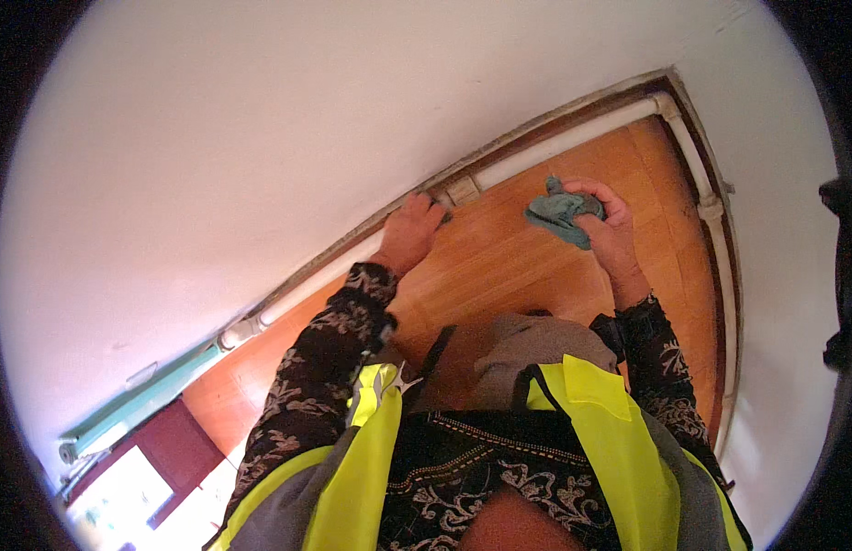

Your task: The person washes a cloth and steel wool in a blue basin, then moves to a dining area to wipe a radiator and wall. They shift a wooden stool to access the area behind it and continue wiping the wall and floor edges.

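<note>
2 hands are in the head view, both low in a room corner. The left hand (409, 231) lies knuckles-up on the white pipe (545, 147) that runs along the foot of the white wall (261, 138), fingertips reaching toward a small pale bracket (462, 190) on that pipe. A dark sliver shows under the fingertips; whether the hand presses flat or pinches something, I cannot tell. The right hand (610, 225) is clenched around a crumpled teal cloth (559, 213), held above the wooden floor (499, 266) and apart from the pipe.

Judgement on doing this well: the cloth is bunched into a tight wad, so opening it to a flat pad would give more contact along the round pipe. Wiping in 1 direction toward the corner, with the left hand steadying near the bracket, should help keep dust from being pushed back. The gap between pipe and dark skirting (573, 115) probably needs a folded edge.

Hard to make out: the left fingertips and what lies beneath them; the palm of each hand; the pipe's underside. The second pipe (720, 257) on the right wall curves with the lens. A dark object (839, 275) at the right rim is cut off. A yellow vest (591, 413) and patterned sleeves cover the near floor.
</note>
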{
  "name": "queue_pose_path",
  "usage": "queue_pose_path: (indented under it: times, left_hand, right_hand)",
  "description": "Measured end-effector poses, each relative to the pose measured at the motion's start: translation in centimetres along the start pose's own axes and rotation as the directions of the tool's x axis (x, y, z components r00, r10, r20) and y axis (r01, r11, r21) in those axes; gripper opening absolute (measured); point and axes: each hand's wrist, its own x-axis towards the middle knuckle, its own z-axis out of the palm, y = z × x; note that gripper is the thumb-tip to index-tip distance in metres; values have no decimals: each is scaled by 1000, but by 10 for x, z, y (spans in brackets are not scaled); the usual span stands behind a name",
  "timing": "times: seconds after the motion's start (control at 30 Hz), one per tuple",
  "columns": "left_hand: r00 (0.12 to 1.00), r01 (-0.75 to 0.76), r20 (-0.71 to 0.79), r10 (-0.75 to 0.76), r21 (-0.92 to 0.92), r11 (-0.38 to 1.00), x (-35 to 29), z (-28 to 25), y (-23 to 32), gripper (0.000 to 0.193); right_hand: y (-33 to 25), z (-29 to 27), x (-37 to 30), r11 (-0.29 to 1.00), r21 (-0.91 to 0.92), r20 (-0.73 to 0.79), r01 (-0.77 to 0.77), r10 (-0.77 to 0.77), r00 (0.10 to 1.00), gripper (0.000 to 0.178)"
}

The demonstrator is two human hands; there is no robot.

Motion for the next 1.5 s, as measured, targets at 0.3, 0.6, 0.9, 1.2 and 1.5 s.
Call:
queue_pose_path:
  times: [0.3,0.6,0.9,1.2,1.5]
  left_hand:
    - [959,270,154,-240,-224,936,-120,-20,37,24]
    - [882,428,316,-350,-227,875,-124,-21,45,26]
    - [963,260,184,-199,-421,869,-118,-21,9,22]
    - [870,487,410,-272,-636,599,-104,2,-61,24]
    - [862,506,388,-327,-623,596,-111,-5,-81,21]
  right_hand:
    - [10,71,-2,728,-408,585,551,-256,770,45]
    - [45,-46,54,49,-904,421,426,-79,904,39]
    - [-55,-91,-15,930,214,-165,-299,336,927,41]
    - [16,-94,-40,965,-10,-392,-263,238,889,36]
    - [21,-194,-38,-23,-895,-343,-445,-604,719,56]
